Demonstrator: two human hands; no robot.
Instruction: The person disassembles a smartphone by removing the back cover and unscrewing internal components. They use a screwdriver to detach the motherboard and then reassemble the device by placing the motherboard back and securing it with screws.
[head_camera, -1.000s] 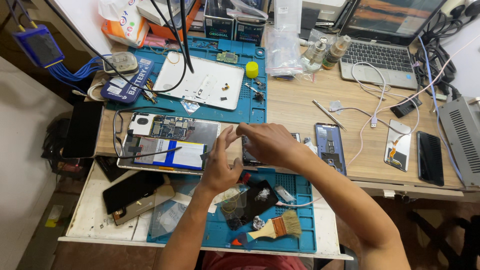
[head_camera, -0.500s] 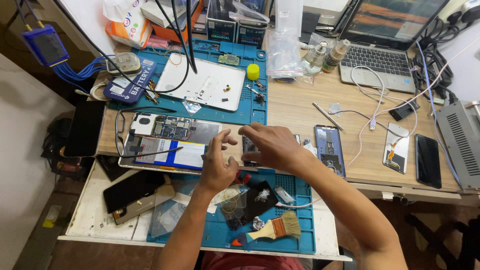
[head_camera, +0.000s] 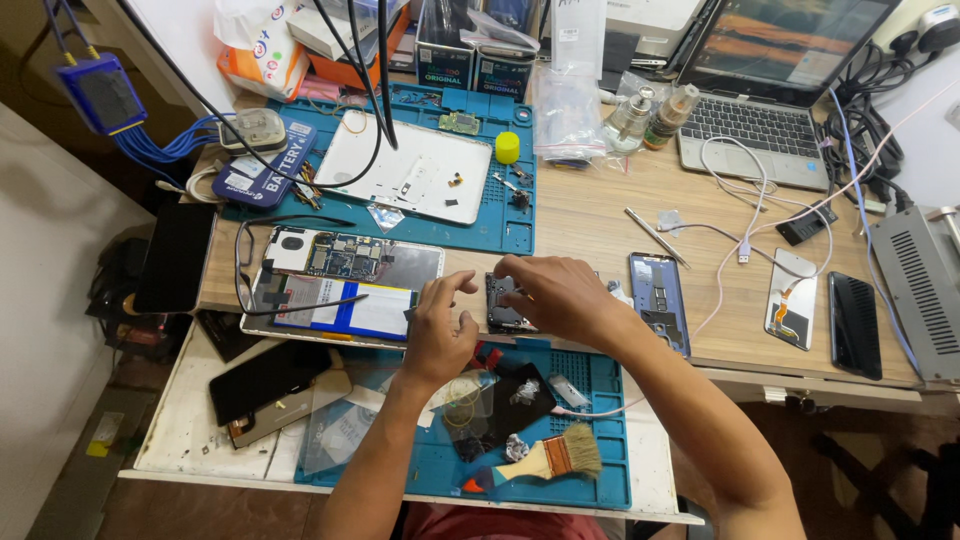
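Observation:
A small dark opened phone (head_camera: 503, 306) lies on the wooden desk near its front edge. My right hand (head_camera: 556, 296) rests over its right side and grips it, hiding most of it. My left hand (head_camera: 441, 328) sits just left of the phone, thumb and forefinger spread and pointing at its left edge, with nothing visibly between them. An opened tablet (head_camera: 340, 285) with bare circuit board and white-blue battery lies directly left of my left hand, a black cable crossing it.
A blue work mat (head_camera: 600, 400) in front holds a brush (head_camera: 550, 458), dark phone parts and a red tool. Another blue mat (head_camera: 505, 225) behind carries a white tablet back cover (head_camera: 410, 175) and yellow cap (head_camera: 508, 147). Phones (head_camera: 660, 300) lie right; laptop (head_camera: 760, 120) far right.
My left hand's fingers have lowered and curled toward the phone's left edge. My right hand stays on the phone. The view has shifted slightly.

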